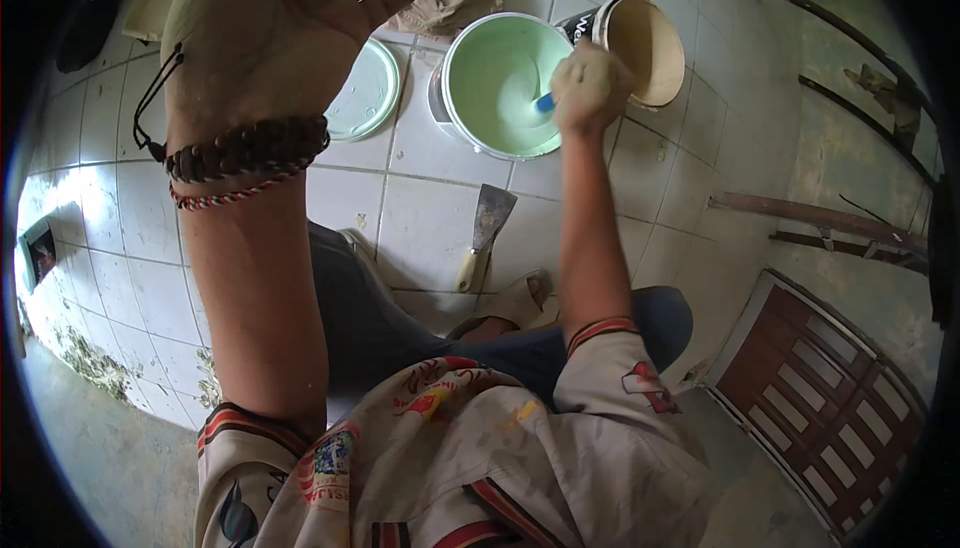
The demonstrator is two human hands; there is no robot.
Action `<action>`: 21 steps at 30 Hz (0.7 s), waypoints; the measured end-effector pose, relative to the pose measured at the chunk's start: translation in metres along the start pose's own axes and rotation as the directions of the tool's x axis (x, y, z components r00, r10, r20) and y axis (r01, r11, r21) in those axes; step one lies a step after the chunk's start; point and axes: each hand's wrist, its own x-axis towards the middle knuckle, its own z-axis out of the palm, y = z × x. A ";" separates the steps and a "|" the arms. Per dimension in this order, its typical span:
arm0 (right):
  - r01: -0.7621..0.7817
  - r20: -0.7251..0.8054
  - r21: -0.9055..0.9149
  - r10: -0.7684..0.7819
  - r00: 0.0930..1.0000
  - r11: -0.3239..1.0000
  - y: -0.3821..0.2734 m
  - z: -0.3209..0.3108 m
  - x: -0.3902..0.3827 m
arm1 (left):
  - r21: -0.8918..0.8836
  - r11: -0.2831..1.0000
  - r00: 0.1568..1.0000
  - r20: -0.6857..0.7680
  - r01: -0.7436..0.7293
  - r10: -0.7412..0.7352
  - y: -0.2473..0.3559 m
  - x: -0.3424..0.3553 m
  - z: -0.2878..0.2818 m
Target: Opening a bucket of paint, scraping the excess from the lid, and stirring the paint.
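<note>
My left hand is raised at the upper left with its palm up and fingers apart, holding nothing. My right hand grips a blue stick that dips into pale green paint in a white bucket; the stick's lower end is hidden in the paint. Partly behind my left hand lies a round pale green lid. A tan-lined bucket with a dark label stands just right of the paint bucket. A wide scraper with a pale handle lies on the tiles below the paint bucket.
Crumpled brown material lies behind the buckets on white tiles. My crossed legs and sandal are near the scraper. Long dark bars run along the right side, and a brown slatted panel is at lower right.
</note>
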 end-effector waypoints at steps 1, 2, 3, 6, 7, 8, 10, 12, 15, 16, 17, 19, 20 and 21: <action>-0.133 0.012 0.019 0.133 0.991 0.991 -0.003 0.002 -0.010 | 0.008 1.000 1.000 0.007 -0.001 0.001 0.000 0.001 -0.001; -0.364 0.031 0.357 0.379 0.925 0.860 -0.011 0.008 -0.015 | 0.018 1.000 1.000 0.010 -0.003 0.003 -0.001 0.002 -0.002; -0.517 0.133 0.637 0.579 0.804 0.572 -0.019 0.018 -0.018 | 0.017 1.000 1.000 0.012 0.000 0.000 -0.003 0.001 -0.002; -0.335 0.045 0.557 0.375 0.926 0.760 -0.015 0.051 0.002 | -0.019 1.000 0.996 0.086 0.005 -0.003 -0.009 0.000 0.002; -0.189 0.003 0.315 0.198 0.980 0.930 -0.013 0.058 0.009 | -0.005 1.000 0.999 0.043 0.015 -0.015 -0.009 -0.001 0.005; -0.194 0.004 0.310 0.202 0.979 0.931 -0.013 0.057 0.015 | 0.005 1.000 1.000 -0.002 0.028 -0.028 -0.008 -0.003 0.006; 0.013 -0.137 0.269 0.025 0.990 0.963 -0.005 0.044 0.034 | -0.007 0.999 0.999 0.024 0.038 -0.038 -0.006 -0.005 0.004; -0.012 -0.011 0.242 0.015 1.000 0.970 0.022 0.016 0.035 | -0.015 0.999 0.998 0.047 0.043 -0.043 -0.003 -0.006 0.001; -0.112 -0.032 0.144 0.118 0.993 0.983 -0.018 0.009 0.008 | -0.003 1.000 1.000 -0.019 0.002 -0.002 0.004 -0.005 -0.003; -0.445 0.047 0.367 0.461 0.886 0.817 -0.029 0.011 -0.001 | 0.001 1.000 0.999 -0.036 -0.005 0.005 0.003 -0.005 -0.004; -0.447 0.052 0.369 0.462 0.885 0.815 -0.032 0.016 -0.005 | 0.006 1.000 0.998 -0.054 -0.012 0.012 0.003 -0.004 -0.004; -0.517 0.212 0.731 0.572 0.792 0.445 -0.036 0.026 -0.011 | 0.013 1.000 0.997 -0.082 -0.009 0.010 0.001 -0.003 -0.001; -0.367 0.132 0.760 0.426 0.895 0.536 -0.029 0.038 -0.008 | 0.018 1.000 0.994 -0.105 -0.003 0.005 0.000 -0.003 0.001; -0.347 0.121 0.765 0.407 0.905 0.542 -0.025 0.044 0.001 | 0.020 1.000 0.994 -0.107 -0.006 0.008 -0.001 -0.004 0.003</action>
